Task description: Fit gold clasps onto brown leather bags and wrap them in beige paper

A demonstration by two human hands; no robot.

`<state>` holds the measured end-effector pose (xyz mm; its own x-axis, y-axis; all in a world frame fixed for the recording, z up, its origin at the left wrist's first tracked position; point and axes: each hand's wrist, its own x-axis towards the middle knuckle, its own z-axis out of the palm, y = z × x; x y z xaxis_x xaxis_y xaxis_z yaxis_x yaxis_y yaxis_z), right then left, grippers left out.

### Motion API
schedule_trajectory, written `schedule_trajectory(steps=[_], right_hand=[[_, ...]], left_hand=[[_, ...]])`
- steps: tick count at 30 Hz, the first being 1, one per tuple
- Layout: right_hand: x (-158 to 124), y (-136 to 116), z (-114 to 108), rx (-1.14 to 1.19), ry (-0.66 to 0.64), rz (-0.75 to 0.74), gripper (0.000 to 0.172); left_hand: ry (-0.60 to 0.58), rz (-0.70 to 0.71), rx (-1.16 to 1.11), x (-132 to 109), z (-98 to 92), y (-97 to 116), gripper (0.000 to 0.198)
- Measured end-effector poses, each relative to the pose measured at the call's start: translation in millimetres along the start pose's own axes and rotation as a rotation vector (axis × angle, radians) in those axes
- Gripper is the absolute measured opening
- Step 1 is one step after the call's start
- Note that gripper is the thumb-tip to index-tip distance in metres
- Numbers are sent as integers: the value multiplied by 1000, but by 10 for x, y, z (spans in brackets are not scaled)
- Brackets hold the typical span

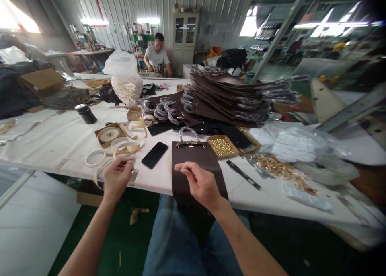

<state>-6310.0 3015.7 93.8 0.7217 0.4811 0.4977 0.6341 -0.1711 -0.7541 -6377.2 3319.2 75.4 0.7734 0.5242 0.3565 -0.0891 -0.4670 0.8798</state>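
Observation:
My left hand (pixel 117 178) is closed in a pinch at the table's front edge, near a cream tape (pixel 126 148) and a white tape roll (pixel 95 158). Whatever its fingertips hold is too small to name. A small pale scrap (pixel 133 177) shows just beside these fingers. Over a dark brown bag panel (pixel 197 154), my right hand (pixel 201 184) pinches thumb and forefinger together on something tiny and light, which I cannot make out. The panel hangs partly over the edge toward my lap; its plastic-wrapped handle (pixel 189 132) points away from me.
A black phone (pixel 155 155) lies between the hands. Right of the panel are a box of gold studs (pixel 223 146), a black tool (pixel 243 174) and loose gold hardware (pixel 280 169). Behind rises a stack of brown panels (pixel 223 95). A person (pixel 157 56) sits across the room.

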Motion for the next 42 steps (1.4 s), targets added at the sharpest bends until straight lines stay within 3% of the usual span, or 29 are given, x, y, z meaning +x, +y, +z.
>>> schedule_trajectory(steps=[3, 8, 12, 16, 20, 23, 25, 29, 31, 34, 37, 42], right_hand=[[25, 146, -171, 84, 144, 164, 21], [-1, 717, -350, -45, 203, 298, 29], [25, 1041, -536, -287, 121, 246, 19], [184, 1241, -656, -418, -28, 213, 11], [347, 1401, -730, -428, -125, 204, 13], [435, 1534, -762, -317, -73, 226, 24], [490, 1645, -758, -209, 3, 261, 34], [573, 1868, -706, 43, 66, 317, 61], [582, 1939, -688, 119, 75, 329, 66], [563, 1974, -688, 152, 81, 341, 57], [544, 1940, -695, 113, 82, 354, 45], [535, 1836, -688, 5, 47, 282, 44]], left_hand=[[-142, 19, 37, 95, -87, -57, 28], [-287, 234, 336, 198, 141, -399, 47], [-389, 329, 497, 412, 323, -748, 70], [-417, 410, 649, 569, 456, -844, 66], [-405, 496, 710, 560, 487, -693, 60], [-357, 496, 584, 482, 602, -434, 44], [-402, 462, 402, 434, 811, -232, 34], [-688, 515, 176, 429, 1461, 47, 40], [-753, 575, 247, 469, 1764, 99, 45], [-724, 641, 457, 512, 2041, 151, 47], [-666, 649, 602, 479, 2135, 229, 51], [-585, 570, 727, 326, 2227, 295, 73]])
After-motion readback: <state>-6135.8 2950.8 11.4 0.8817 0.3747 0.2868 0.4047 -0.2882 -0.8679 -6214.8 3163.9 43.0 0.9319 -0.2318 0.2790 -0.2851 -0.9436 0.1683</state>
